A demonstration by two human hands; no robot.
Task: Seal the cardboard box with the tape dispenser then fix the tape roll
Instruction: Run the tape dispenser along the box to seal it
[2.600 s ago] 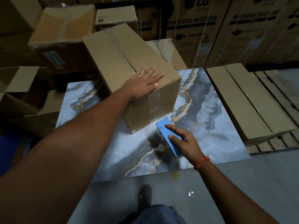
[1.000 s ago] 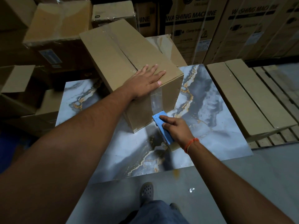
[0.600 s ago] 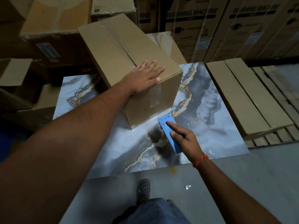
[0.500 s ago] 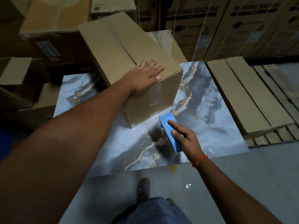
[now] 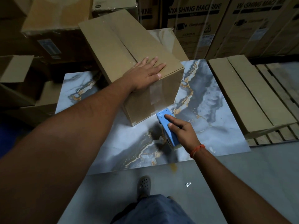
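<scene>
A brown cardboard box [image 5: 118, 46] stands on a marble-patterned slab [image 5: 210, 113], flaps closed, with clear tape along the top seam and down the near side. My left hand [image 5: 145, 73] lies flat, fingers spread, on the box's near top corner. My right hand [image 5: 181, 131] grips a blue tape dispenser [image 5: 167, 126], whose front end sits just off the box's lower near edge, below the taped strip. The tape roll itself is hidden under the dispenser and my hand.
Flat cardboard packs [image 5: 242, 94] lie on a wooden pallet [image 5: 278, 78] to the right. Large washing-machine cartons [image 5: 210, 21] and other brown boxes [image 5: 53, 18] crowd the back and left. Grey floor and my shoe [image 5: 144, 185] are below the slab.
The right hand pushed the dispenser up against the box's near side about a second ago, then drew it back down; it now sits just off the bottom edge. The left hand stayed put.
</scene>
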